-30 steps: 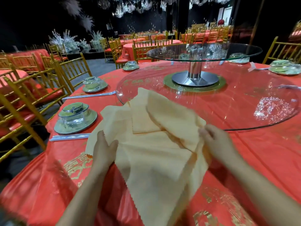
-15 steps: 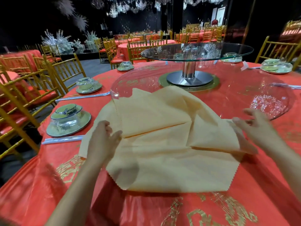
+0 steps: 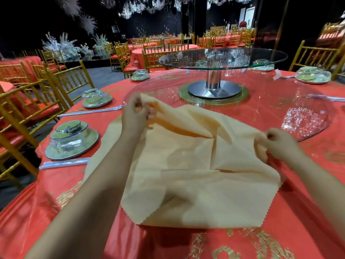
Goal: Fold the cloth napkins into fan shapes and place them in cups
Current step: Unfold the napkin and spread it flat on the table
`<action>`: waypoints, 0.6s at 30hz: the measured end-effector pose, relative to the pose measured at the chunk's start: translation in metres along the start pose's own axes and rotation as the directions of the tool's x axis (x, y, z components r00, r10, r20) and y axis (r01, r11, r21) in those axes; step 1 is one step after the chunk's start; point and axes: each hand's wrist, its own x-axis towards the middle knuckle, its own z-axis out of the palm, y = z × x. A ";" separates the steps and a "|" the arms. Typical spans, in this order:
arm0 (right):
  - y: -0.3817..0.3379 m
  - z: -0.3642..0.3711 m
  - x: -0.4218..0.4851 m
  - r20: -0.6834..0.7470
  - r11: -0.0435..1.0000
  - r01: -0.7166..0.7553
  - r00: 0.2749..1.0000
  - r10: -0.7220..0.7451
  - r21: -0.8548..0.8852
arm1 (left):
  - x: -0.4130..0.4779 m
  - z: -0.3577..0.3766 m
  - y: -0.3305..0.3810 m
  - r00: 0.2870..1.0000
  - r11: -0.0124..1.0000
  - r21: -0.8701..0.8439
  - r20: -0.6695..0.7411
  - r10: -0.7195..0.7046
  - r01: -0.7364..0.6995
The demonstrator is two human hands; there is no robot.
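A pale orange cloth napkin (image 3: 196, 176) lies rumpled and spread over the red tablecloth (image 3: 291, 221) in front of me, its zigzag-cut edge nearest me. My left hand (image 3: 135, 114) pinches the napkin's far left corner and lifts it above the glass. My right hand (image 3: 276, 144) grips the right corner, just off the table. A second napkin layer shows underneath at the left. No open cup shows near the napkin.
Wrapped bowl-and-plate settings (image 3: 71, 141) (image 3: 97, 98) stand at the left with wrapped chopsticks (image 3: 63, 163) beside them. A large glass turntable (image 3: 261, 109) and a raised glass disc on a steel post (image 3: 214, 79) fill the table's middle. Gold chairs (image 3: 56, 83) ring the table.
My left hand has moved from the napkin's near left edge up to its far left corner and lifted it. My right hand has closed on the right corner. The napkin now lies more spread out.
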 end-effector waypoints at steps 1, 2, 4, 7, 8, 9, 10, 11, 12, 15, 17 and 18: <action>0.002 -0.011 0.004 -0.078 0.993 -0.062 0.994 0.071 0.103 | 0.002 0.002 0.008 0.998 0.997 -0.071 0.045 0.040 -0.036; 0.008 -0.022 0.007 -0.163 0.984 -0.092 0.980 0.117 0.153 | 0.001 0.004 0.013 0.991 0.994 -0.094 0.112 0.075 -0.064; 0.022 -0.040 0.009 -0.284 0.981 -0.137 0.943 0.173 0.140 | -0.015 0.004 0.010 0.969 0.998 -0.053 0.244 0.046 -0.034; 0.065 -0.042 0.011 -0.326 0.961 -0.272 0.913 0.244 -0.041 | -0.059 0.002 -0.012 0.931 0.988 0.134 0.347 -0.115 0.072; 0.075 -0.041 0.010 -0.341 0.952 -0.273 0.916 0.214 -0.136 | -0.073 0.001 -0.018 0.907 0.963 0.265 0.394 -0.150 0.045; 0.078 -0.035 0.010 -0.349 0.945 -0.248 0.923 0.164 -0.212 | -0.087 0.001 -0.023 0.870 0.916 0.400 0.455 -0.189 -0.010; 0.068 -0.029 0.003 -0.342 0.944 -0.181 0.936 0.079 -0.276 | -0.101 0.003 -0.027 0.827 0.874 0.480 0.518 -0.217 -0.071; 0.056 -0.022 -0.001 -0.289 0.933 -0.090 0.957 -0.015 -0.347 | -0.113 0.007 -0.028 0.783 0.848 0.515 0.576 -0.235 -0.124; 0.038 -0.013 -0.011 -0.208 0.915 0.014 0.972 -0.106 -0.402 | -0.126 0.012 -0.027 0.748 0.836 0.523 0.620 -0.237 -0.169; 0.006 0.019 -0.032 0.035 0.854 0.264 0.960 -0.278 -0.449 | -0.150 0.022 -0.019 0.677 0.801 0.553 0.682 -0.277 -0.230; 0.004 0.034 -0.041 0.219 0.817 0.378 0.925 -0.311 -0.436 | -0.154 0.022 -0.017 0.635 0.776 0.566 0.714 -0.294 -0.277; 0.004 0.037 -0.044 0.301 0.819 0.396 0.909 -0.287 -0.416 | -0.154 0.020 -0.018 0.633 0.783 0.561 0.716 -0.294 -0.271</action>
